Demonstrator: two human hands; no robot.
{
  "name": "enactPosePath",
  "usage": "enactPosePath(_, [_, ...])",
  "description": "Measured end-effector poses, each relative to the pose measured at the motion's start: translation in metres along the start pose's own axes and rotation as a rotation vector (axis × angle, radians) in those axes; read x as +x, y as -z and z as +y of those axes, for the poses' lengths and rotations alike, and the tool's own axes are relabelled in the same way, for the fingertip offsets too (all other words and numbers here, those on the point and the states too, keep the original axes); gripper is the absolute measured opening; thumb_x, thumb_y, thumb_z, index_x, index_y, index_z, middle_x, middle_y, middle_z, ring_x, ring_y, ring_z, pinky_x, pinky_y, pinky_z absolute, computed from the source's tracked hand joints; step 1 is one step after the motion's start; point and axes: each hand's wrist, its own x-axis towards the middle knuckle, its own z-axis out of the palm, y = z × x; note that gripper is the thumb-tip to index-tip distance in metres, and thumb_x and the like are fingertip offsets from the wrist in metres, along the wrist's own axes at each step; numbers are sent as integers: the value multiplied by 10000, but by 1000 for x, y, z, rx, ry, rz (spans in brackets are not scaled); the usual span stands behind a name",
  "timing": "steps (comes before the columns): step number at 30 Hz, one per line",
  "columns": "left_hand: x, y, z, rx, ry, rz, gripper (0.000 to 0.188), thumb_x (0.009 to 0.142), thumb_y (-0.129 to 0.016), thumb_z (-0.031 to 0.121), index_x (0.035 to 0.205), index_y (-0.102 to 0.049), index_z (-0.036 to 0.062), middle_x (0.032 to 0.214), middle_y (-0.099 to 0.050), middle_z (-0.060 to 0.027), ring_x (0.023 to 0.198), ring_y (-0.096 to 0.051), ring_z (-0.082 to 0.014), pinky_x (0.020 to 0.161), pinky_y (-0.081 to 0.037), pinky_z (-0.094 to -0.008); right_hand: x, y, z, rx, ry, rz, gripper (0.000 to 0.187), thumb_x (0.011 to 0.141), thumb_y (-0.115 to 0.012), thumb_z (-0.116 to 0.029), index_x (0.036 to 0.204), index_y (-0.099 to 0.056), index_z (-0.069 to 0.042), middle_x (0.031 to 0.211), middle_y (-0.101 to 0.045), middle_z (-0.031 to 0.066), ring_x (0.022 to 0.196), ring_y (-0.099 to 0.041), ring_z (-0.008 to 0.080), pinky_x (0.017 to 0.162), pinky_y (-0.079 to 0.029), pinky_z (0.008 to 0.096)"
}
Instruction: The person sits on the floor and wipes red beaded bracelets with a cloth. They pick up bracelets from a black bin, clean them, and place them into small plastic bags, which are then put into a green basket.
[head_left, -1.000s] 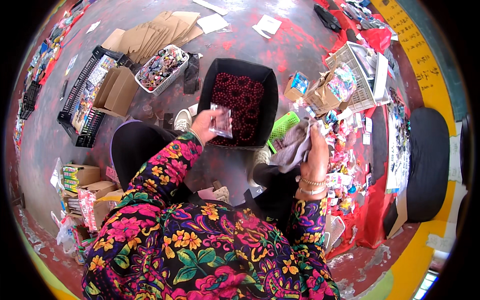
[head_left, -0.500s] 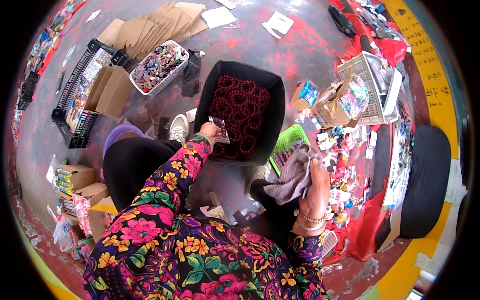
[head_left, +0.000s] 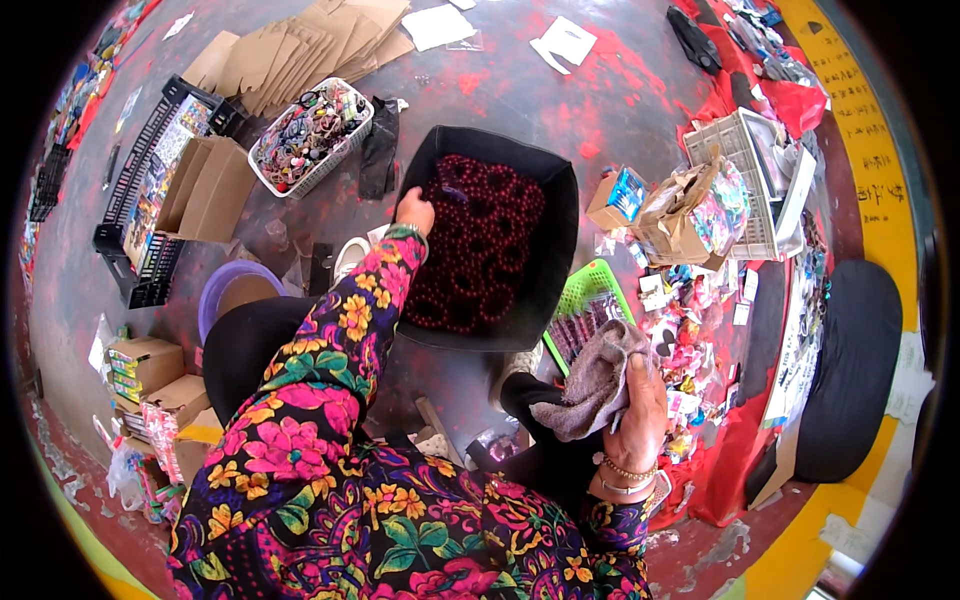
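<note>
A black bin stands on the floor in front of me, with many dark red beads in it, seemingly strung in loops. My left hand is closed over the bin's left rim, its thumb up and the other fingers partly hidden. Beside that hand, over the beads, is a faint bluish glint too small to name. My right hand grips a crumpled greyish-mauve cloth above my right leg, away from the bin. Under the cloth's far side sits a green plastic basket holding small packaged pieces.
A white basket of hair ties, flattened cardboard and a black crate lie to the left, with a purple basin nearer me. On the right are an open carton, a pale crate and many small colourful packets.
My left hand has gone from holding a small clear plastic bag over the beads to the bin's left rim, farther away. The right hand and cloth have dropped slightly nearer me.
</note>
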Motion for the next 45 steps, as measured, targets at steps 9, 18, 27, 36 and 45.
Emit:
enactPosePath(9, [-40,-56,-104,-231,239,-159,132,751,-549,176,814,-611,79,757,-550,-92,707,-524,-238,638,-416,-345,-15,4,3,45,31,-13,304,921,-466,-186,1118,-524,40,1014,-611,110,899,-591,191,810,-464,304])
enactPosePath(18, [-66,-39,-59,-27,-34,-233,322,772,-555,297,809,-651,-8,832,-639,-195,818,-618,-339,751,-487,-404,10,32,2,158,154,172,272,837,-480,-112,1068,-544,17,957,-613,93,859,-596,209,791,-480,322])
enactPosePath(27, [-226,46,17,672,-458,-1032,330,738,-602,201,1029,-623,48,1054,-604,-172,1022,-567,-311,865,-453,-387,17,43,5,233,132,72,252,837,-495,-98,1047,-571,19,959,-634,102,850,-612,211,780,-490,316])
enactPosePath(36, [-235,60,-9,755,-634,-996,264,662,-562,104,904,-665,85,869,-642,-152,870,-609,-319,782,-477,-395,22,48,10,284,136,52,216,843,-483,-94,989,-594,19,909,-642,99,809,-616,208,744,-496,311])
enactPosePath(45, [-294,83,-22,893,-745,-1267,246,678,-566,140,895,-670,90,866,-646,-145,857,-613,-309,769,-483,-388,15,57,7,362,199,33,274,855,-429,-117,1087,-529,-10,1001,-599,92,926,-581,227,818,-467,349])
